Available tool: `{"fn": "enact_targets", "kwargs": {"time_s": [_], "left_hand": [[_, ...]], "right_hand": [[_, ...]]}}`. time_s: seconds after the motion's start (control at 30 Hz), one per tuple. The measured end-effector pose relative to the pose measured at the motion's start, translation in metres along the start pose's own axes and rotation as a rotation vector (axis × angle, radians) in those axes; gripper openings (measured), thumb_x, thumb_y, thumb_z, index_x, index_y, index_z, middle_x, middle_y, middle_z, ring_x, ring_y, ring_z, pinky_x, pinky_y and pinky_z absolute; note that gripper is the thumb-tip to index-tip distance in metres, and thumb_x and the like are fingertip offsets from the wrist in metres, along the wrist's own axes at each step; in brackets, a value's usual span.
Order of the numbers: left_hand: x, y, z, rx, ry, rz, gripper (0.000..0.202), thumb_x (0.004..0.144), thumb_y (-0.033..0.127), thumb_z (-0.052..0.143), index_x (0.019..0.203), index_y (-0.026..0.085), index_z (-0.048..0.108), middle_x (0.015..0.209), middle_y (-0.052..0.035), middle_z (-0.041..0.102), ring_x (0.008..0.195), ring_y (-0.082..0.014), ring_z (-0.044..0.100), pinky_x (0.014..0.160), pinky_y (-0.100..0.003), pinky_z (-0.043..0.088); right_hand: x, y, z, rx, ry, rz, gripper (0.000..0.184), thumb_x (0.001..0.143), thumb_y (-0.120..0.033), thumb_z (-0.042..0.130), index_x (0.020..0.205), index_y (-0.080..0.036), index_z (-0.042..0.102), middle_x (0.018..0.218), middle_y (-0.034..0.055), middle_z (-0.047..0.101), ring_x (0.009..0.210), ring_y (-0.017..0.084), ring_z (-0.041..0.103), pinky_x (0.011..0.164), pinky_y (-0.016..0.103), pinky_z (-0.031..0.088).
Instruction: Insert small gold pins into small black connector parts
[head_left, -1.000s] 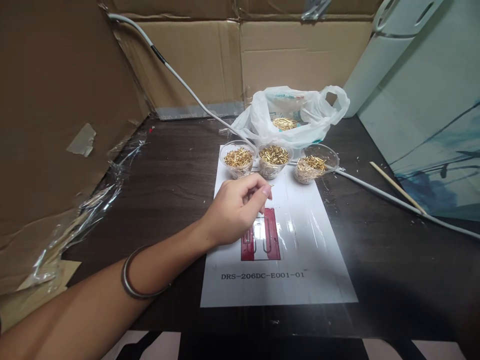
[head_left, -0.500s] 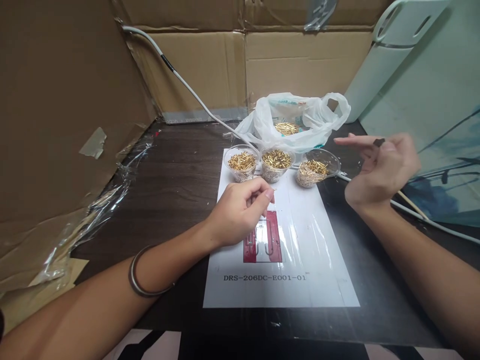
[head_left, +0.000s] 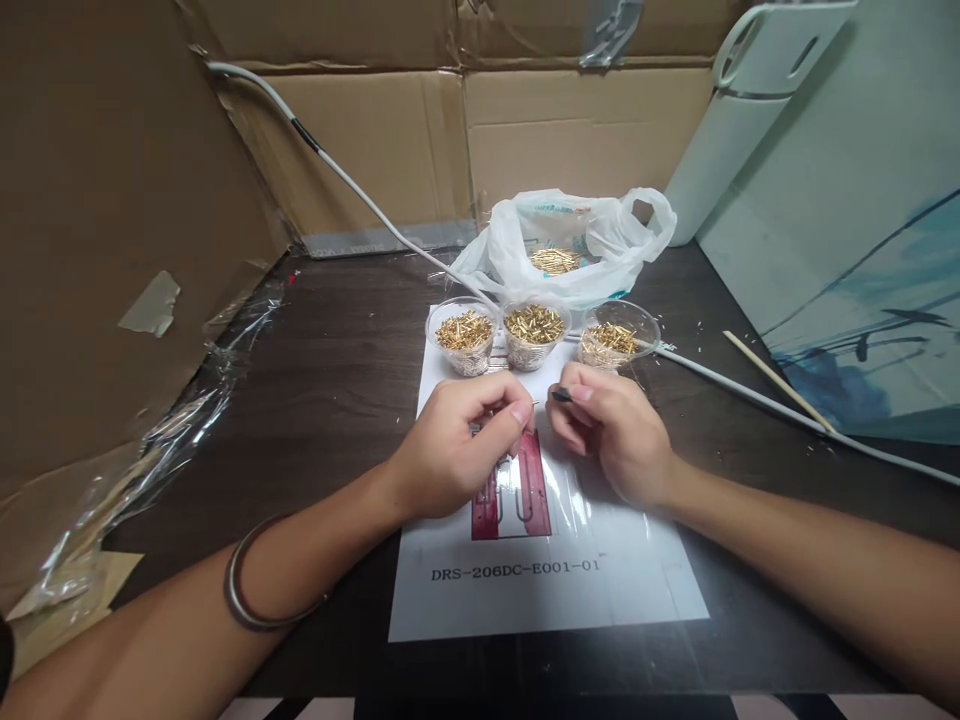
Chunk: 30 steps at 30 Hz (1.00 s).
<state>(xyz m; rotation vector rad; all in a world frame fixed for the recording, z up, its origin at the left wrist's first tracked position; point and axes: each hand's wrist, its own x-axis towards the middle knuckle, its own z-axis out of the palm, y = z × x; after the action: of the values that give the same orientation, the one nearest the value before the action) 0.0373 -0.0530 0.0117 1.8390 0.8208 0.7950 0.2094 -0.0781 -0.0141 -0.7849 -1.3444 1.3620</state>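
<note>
My left hand (head_left: 469, 440) is closed in a pinch above the printed sheet (head_left: 450, 610). A thin metal pin (head_left: 535, 403) sticks out a little from its fingertips. Close by on the right, my right hand (head_left: 619, 430) has its fingers curled and pressed together. A small dark piece (head_left: 561, 395) shows at the thumb tip; whether it is held or worn I cannot make out. Beyond the hands stand a left clear cup (head_left: 463, 340), a middle cup (head_left: 534, 335) and a right cup (head_left: 616, 337), each holding small gold-coloured metal parts.
Behind the cups sits a white plastic bag (head_left: 517, 250) with gold pins (head_left: 556, 261) inside. A white cable (head_left: 375, 205) runs across the dark table (head_left: 337, 350). At the right lie a thin wooden stick (head_left: 776, 380) and tiny scattered bits. Cardboard walls (head_left: 375, 160) stand around the table.
My right hand has come in from the right side, from a raised pose with a finger stretched out, to beside my left hand, fingers now curled. The left hand keeps its pinch.
</note>
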Motion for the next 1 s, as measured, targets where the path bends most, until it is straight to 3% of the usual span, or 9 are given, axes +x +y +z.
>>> {"fn": "enact_targets", "kwargs": {"time_s": [0.17,0.73,1.0], "left_hand": [[0.001,-0.003,-0.001,-0.017,0.001,-0.015,0.021,0.087,0.018,0.046,0.068,0.015,0.053,0.055,0.0043,0.053,0.05,-0.0068,0.049,0.049,-0.019,0.04],[0.001,-0.002,0.001,-0.047,-0.02,-0.059,0.018,0.089,0.019,0.046,0.072,0.015,0.053,0.057,0.0039,0.053,0.049,-0.0067,0.048,0.046,-0.019,0.04],[0.002,-0.004,0.003,-0.048,0.068,-0.117,0.021,0.092,0.027,0.047,0.075,0.016,0.055,0.057,0.003,0.055,0.047,-0.008,0.049,0.044,-0.02,0.04]], "right_hand": [[0.014,-0.006,-0.004,0.114,-0.167,0.101,0.027,0.087,-0.02,0.04,0.061,-0.022,0.036,0.048,-0.0079,0.028,0.045,0.009,0.022,0.043,0.024,0.019],[0.019,-0.002,-0.011,0.326,-0.265,0.321,0.026,0.088,-0.021,0.038,0.062,-0.021,0.035,0.047,-0.0069,0.031,0.045,0.01,0.019,0.046,0.024,0.02],[0.02,-0.003,-0.011,0.323,-0.263,0.315,0.027,0.088,-0.018,0.035,0.062,-0.021,0.036,0.047,-0.0062,0.032,0.045,0.01,0.021,0.046,0.024,0.02]]}}
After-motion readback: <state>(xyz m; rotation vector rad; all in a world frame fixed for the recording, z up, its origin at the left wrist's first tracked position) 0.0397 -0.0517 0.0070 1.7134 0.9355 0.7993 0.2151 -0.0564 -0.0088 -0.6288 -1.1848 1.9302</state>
